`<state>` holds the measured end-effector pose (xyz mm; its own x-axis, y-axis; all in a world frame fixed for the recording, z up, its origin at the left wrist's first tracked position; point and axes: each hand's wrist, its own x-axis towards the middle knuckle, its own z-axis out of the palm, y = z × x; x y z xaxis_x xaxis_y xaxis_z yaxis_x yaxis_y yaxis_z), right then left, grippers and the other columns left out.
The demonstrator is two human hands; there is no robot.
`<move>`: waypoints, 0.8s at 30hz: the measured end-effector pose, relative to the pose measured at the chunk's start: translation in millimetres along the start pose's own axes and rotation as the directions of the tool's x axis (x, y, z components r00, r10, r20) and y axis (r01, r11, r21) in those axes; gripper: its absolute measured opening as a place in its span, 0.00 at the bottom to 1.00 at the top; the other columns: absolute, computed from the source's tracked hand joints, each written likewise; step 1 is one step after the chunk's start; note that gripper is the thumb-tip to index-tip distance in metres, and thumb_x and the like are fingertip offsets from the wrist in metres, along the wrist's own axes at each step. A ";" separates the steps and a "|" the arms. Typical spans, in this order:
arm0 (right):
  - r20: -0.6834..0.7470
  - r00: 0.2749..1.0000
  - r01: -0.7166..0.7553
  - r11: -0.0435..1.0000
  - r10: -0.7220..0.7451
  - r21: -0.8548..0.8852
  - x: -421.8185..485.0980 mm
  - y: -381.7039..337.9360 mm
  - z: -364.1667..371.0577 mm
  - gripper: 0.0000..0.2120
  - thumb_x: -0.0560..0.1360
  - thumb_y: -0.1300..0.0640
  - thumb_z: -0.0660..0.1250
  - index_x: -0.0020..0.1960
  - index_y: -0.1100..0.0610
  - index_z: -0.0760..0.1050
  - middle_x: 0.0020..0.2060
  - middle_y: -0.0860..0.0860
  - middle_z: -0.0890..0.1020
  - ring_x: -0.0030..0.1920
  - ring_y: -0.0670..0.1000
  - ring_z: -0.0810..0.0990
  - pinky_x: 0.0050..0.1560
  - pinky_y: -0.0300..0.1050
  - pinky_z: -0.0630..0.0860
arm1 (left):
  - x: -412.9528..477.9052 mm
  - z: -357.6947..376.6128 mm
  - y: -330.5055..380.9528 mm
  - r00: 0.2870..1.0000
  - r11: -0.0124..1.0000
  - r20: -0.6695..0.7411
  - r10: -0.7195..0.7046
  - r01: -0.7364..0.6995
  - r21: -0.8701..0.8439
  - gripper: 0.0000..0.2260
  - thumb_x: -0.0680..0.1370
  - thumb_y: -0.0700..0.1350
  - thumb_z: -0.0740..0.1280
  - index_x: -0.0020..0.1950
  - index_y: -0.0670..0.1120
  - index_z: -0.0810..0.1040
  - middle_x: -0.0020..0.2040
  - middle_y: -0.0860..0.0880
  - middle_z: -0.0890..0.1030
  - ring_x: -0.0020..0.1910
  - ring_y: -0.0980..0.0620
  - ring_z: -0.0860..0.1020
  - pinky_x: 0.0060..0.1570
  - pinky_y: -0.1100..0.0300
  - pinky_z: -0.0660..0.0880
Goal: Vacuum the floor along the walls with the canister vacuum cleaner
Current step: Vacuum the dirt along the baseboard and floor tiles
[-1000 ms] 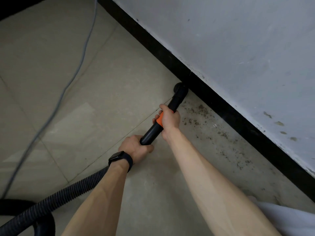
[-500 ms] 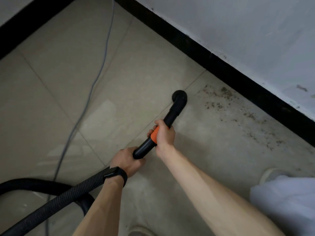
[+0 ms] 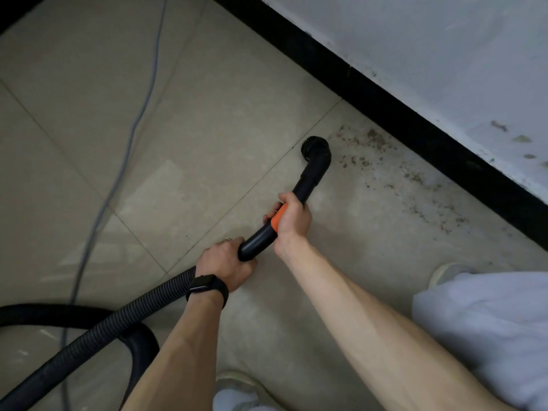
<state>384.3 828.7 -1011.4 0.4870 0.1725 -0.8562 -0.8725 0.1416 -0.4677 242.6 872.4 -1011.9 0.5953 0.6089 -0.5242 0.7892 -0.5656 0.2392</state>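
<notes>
Looking down from the head camera, both hands are on the black wand [image 3: 305,185]. The right hand [image 3: 292,216] is wrapped round it at the orange collar [image 3: 278,220] with the fingers curled tight. It sits up front, where it can steer. The left hand [image 3: 228,262], with a watch [image 3: 207,287] on the wrist, is closed round the rear end, where the ribbed hose [image 3: 118,318] joins. I'd say it is taking the hose's drag.

The round brush nozzle [image 3: 315,146] is down on the floor [image 3: 207,99], close to a tile joint. It is near the floor's edge by the wall [image 3: 415,40] but apart from the black skirting [image 3: 385,99].

Just beside the nozzle on the wall side, brown crumbs [image 3: 373,140] are scattered along the foot of the skirting towards the person's shoe [image 3: 444,271]. That strip looks like the work left.

There is open tile on the room side of the nozzle, and the skirting is a hard stop on the other. A grey power cord [image 3: 130,137] trails across the tiles, well apart from the nozzle. The hose loops back at the bottom corner, and the canister body is out of sight. The shoe sits near the dirty strip, so a sweep that way may need the foot to shift.
</notes>
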 end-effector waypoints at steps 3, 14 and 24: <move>-0.014 1.000 0.023 1.000 -0.023 0.003 5.8 -8.5 -3.1 0.05 0.73 0.64 0.68 0.46 0.59 0.72 0.27 0.51 0.73 0.22 0.51 0.70 0.26 0.42 0.72 | 6.2 1.4 9.4 1.000 1.000 -0.008 0.019 -0.019 -0.006 0.08 0.69 0.57 0.65 0.41 0.54 0.70 0.35 0.54 0.74 0.35 0.47 0.76 0.32 0.57 0.67; -0.040 0.997 0.063 0.998 -0.063 0.006 21.1 -20.2 -8.2 0.05 0.72 0.63 0.69 0.46 0.58 0.74 0.27 0.50 0.74 0.23 0.50 0.71 0.27 0.43 0.73 | 20.8 9.5 22.2 0.999 0.998 -0.011 0.053 -0.054 -0.030 0.09 0.71 0.58 0.65 0.43 0.55 0.71 0.35 0.55 0.74 0.34 0.51 0.75 0.31 0.58 0.67; -0.047 0.995 0.087 0.996 -0.085 0.031 35.9 -44.5 -9.0 0.06 0.72 0.63 0.69 0.48 0.59 0.74 0.27 0.50 0.74 0.23 0.50 0.71 0.27 0.43 0.73 | 43.9 6.6 43.1 0.994 0.993 0.035 0.104 -0.102 -0.055 0.08 0.72 0.56 0.66 0.45 0.56 0.69 0.36 0.55 0.73 0.35 0.51 0.74 0.33 0.58 0.67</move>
<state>440.2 819.9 -1023.3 0.5572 0.1141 -0.8225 -0.8252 0.1863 -0.5332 301.7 871.1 -1030.0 0.6688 0.5265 -0.5248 0.7312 -0.5934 0.3366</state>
